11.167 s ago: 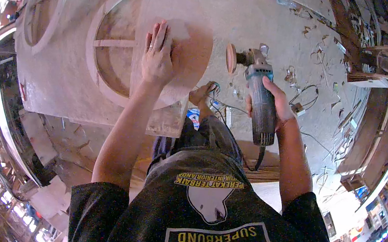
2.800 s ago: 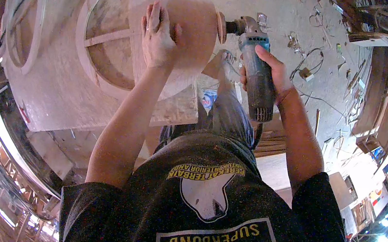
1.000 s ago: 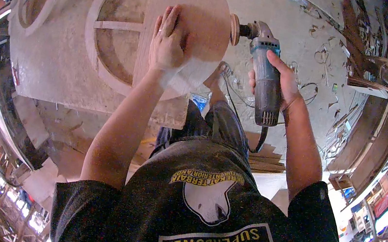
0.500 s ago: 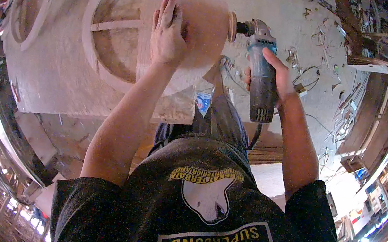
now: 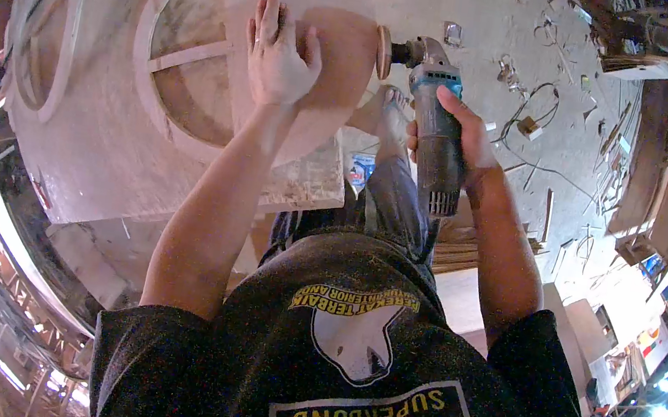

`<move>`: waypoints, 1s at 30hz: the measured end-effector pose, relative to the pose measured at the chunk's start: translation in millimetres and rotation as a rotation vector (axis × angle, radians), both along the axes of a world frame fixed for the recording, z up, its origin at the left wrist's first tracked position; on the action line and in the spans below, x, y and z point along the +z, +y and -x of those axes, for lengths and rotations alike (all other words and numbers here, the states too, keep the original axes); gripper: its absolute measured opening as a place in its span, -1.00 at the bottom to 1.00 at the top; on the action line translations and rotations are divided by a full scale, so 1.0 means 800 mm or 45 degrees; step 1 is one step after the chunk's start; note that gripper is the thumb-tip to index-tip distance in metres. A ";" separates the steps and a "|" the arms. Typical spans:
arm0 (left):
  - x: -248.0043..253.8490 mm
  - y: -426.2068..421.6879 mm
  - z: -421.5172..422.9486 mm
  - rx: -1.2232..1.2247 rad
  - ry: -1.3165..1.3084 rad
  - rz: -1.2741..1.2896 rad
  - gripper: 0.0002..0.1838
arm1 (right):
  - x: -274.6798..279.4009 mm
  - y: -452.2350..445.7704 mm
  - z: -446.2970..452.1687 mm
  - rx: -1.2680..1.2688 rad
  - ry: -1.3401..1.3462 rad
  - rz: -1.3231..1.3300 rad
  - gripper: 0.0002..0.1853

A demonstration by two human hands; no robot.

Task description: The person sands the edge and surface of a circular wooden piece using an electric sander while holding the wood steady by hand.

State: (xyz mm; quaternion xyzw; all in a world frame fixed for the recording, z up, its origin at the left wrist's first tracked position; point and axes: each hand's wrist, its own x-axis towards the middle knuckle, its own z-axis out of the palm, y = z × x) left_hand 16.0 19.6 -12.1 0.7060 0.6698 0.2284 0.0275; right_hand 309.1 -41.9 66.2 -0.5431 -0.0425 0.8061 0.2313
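Observation:
My right hand (image 5: 457,136) is wrapped round the body of an angle grinder (image 5: 437,129), thumb on top near its teal collar. The grinder's round sanding disc (image 5: 384,52) stands on edge at the right-hand curved edge of a pale wooden panel (image 5: 333,56); whether it touches the wood I cannot tell. Flat on that panel lies my left hand (image 5: 281,62), fingers stretched away from me and thumb apart, with a ring on one finger. Beneath the panel is a rounded wooden frame (image 5: 147,57) with a crossbar (image 5: 189,57).
Another oval frame (image 5: 70,30) lies at the left on the worktable (image 5: 93,177). Offcuts and a cable (image 5: 523,115) litter the floor at the right. My bare foot (image 5: 395,107) is just below the disc. Long boards (image 5: 665,159) stand at the far right.
The panel, the grinder and its disc appear slightly farther left in view, and the camera view has shifted. My left thumb stands farther out from the fingers. Both hands keep their places.

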 end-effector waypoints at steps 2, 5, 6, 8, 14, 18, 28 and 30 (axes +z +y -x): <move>0.005 0.001 -0.001 -0.001 0.020 0.017 -0.41 | -0.003 -0.013 0.005 -0.038 0.002 -0.001 -0.37; 0.007 -0.001 -0.002 -0.019 0.042 0.026 -0.39 | -0.007 -0.040 0.012 -0.078 0.029 -0.042 -0.40; 0.007 -0.002 -0.001 -0.023 0.045 0.022 -0.39 | -0.013 -0.052 0.009 -0.077 0.115 -0.039 -0.39; 0.006 -0.001 0.000 -0.038 0.053 0.012 -0.38 | -0.025 -0.075 0.001 -0.073 0.291 -0.042 -0.38; 0.004 -0.003 0.002 -0.057 0.087 -0.010 -0.39 | -0.018 -0.088 -0.024 -0.018 0.032 0.217 -0.36; 0.008 -0.003 0.001 -0.031 0.037 0.013 -0.39 | -0.022 -0.052 -0.054 0.022 0.094 0.089 -0.35; 0.016 -0.006 -0.001 0.021 -0.033 0.065 -0.41 | -0.001 0.147 -0.048 0.318 0.134 -0.102 -0.35; 0.017 -0.006 -0.002 0.031 -0.067 0.051 -0.42 | 0.000 0.181 -0.039 0.423 0.108 -0.175 -0.36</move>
